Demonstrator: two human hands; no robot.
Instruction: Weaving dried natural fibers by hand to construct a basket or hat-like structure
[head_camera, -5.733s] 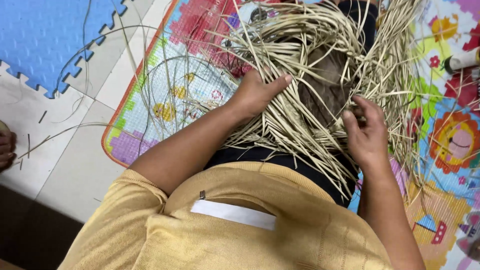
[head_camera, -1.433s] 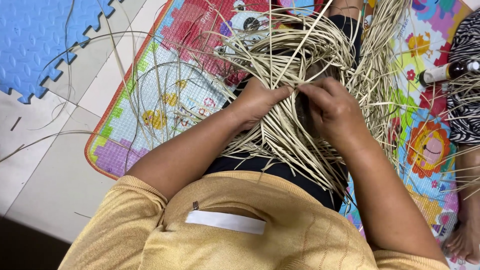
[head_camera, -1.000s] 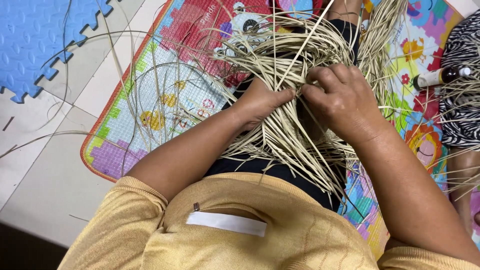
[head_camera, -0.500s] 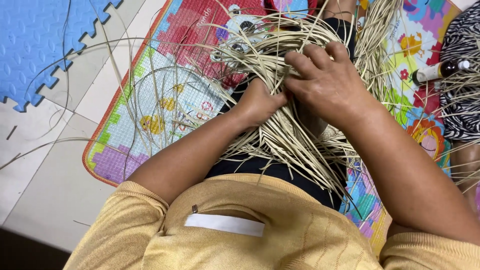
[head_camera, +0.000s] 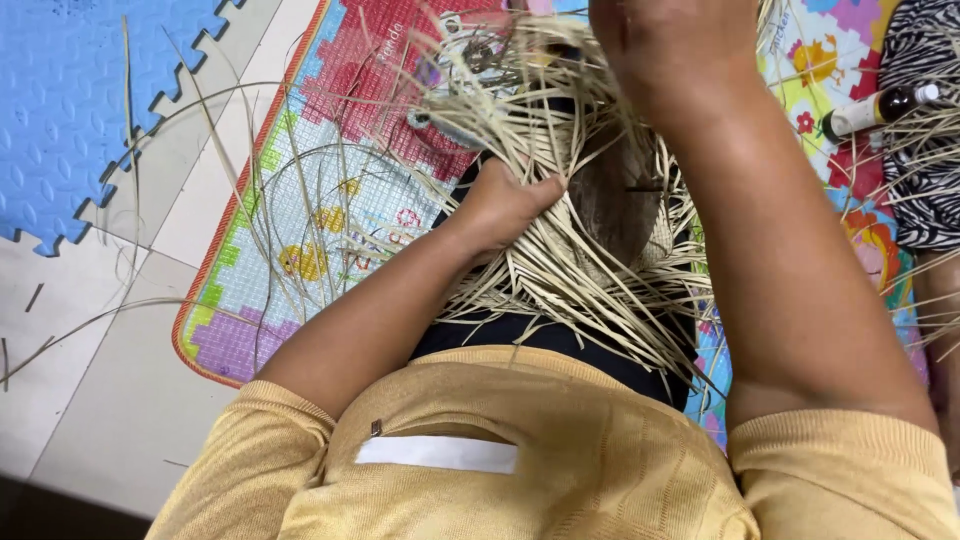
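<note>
A half-woven basket (head_camera: 620, 200) of pale straw strips (head_camera: 560, 280) is held on the lap, at centre; nothing is seen inside it. The left hand (head_camera: 505, 205) is clamped on strips at its nine o'clock edge. The right hand (head_camera: 670, 40), raised at twelve o'clock, is cut off; its grip cannot be told. A colourful mat (head_camera: 340, 200) is spread beneath, with blue foam tiles (head_camera: 80, 100) at ten o'clock and a small bottle (head_camera: 880, 108) at two o'clock.

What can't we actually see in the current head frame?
- Right hand: fingers cut off by the top edge; grip unknown.
- Left hand: fingertips buried in the straw strands; exact hold unclear.
- Woven piece: mostly hidden by the right forearm and loose strands.
- Small bottle: too small for detail.
</note>
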